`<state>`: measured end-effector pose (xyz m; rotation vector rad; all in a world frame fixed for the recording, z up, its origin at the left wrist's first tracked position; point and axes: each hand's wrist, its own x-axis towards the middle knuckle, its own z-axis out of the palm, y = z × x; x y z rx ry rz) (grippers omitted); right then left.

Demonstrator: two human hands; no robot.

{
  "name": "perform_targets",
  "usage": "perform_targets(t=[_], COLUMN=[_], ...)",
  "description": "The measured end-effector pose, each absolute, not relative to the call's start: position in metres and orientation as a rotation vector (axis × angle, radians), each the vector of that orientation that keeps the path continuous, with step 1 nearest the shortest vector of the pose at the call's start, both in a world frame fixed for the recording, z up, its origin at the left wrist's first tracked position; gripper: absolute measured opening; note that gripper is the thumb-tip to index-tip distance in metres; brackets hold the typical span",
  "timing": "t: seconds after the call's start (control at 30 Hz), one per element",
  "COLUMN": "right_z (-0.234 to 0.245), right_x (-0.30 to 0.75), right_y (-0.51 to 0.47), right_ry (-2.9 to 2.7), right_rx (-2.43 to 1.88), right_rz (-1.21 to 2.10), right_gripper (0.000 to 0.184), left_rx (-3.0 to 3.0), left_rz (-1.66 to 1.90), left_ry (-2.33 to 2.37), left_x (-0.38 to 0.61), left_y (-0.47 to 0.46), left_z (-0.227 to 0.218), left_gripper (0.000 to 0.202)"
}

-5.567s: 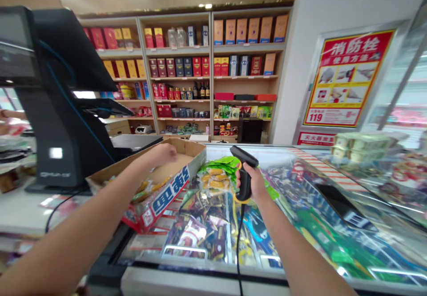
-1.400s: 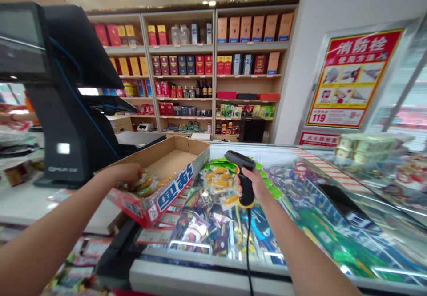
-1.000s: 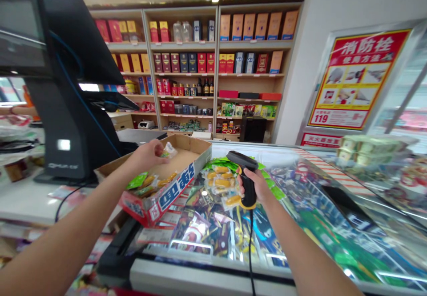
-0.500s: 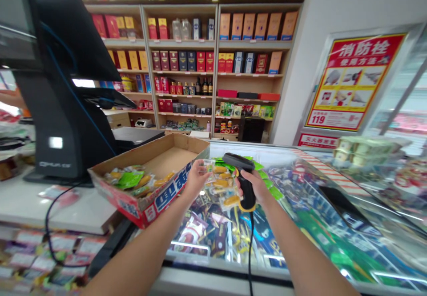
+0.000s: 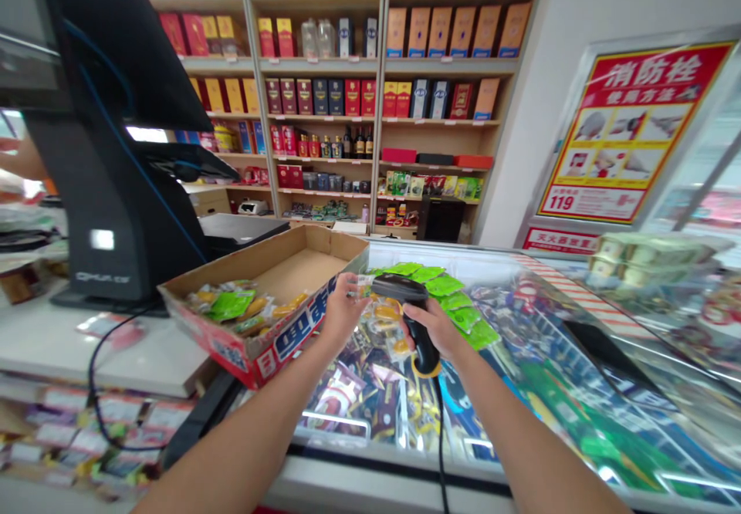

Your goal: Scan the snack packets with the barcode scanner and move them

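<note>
My right hand (image 5: 431, 325) is wrapped round the handle of a black and yellow barcode scanner (image 5: 425, 344), its head pointing left. My left hand (image 5: 344, 302) pinches a small clear packet (image 5: 364, 285) right at the scanner's front end; the packet's contents are hard to make out. Under and beside the scanner, yellow snack packets (image 5: 387, 312) lie on the glass top. Green packets (image 5: 463, 307) are fanned out to the scanner's right. Left of my left hand stands an open cardboard box (image 5: 243, 363) holding more green and yellow packets.
A dark checkout terminal (image 5: 104, 190) rises at the left on a white counter (image 5: 35, 344). The scanner's cable (image 5: 441, 437) hangs over the freezer's front edge. A phone (image 5: 607, 360) lies on the right of the glass, near egg cartons (image 5: 628, 259). Part of another person's arm (image 5: 23, 157) shows far left.
My right hand has moved the scanner left and turned its head toward the packet in my left hand, uncovering more of the green packets. Another person's arm has come in at the far left.
</note>
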<state>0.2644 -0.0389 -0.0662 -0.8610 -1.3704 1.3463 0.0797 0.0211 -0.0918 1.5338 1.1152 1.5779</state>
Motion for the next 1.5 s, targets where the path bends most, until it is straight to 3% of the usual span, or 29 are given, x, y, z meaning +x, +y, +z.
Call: perform_targets(t=[0.53,0.83,1.27,1.5], right_z=[-0.068,-0.061,-0.056,-0.052], right_x=[0.266,0.282,0.31,0.304], right_y=[-0.035,-0.028,-0.016,-0.022], right_ry=[-1.303,-1.114,-0.91,-0.93], right_rx=[-0.884,-0.814,-0.651,-0.643], right_rz=[1.351,1.263,1.062,1.112], right_gripper=[0.037,0.037,0.041,0.039], left_rx=[1.59,1.951,2.658,2.672], left_rz=[1.606,1.525,0.938,1.091], left_ry=[1.115,1.224,1.184,1.285], left_x=[0.084,0.09,0.131,0.114], left_y=[0.02,0.013,-0.014,-0.021], left_z=[-0.095,-0.099,-0.101,-0.081], left_gripper=[0.034,0.02,0.015,0.016])
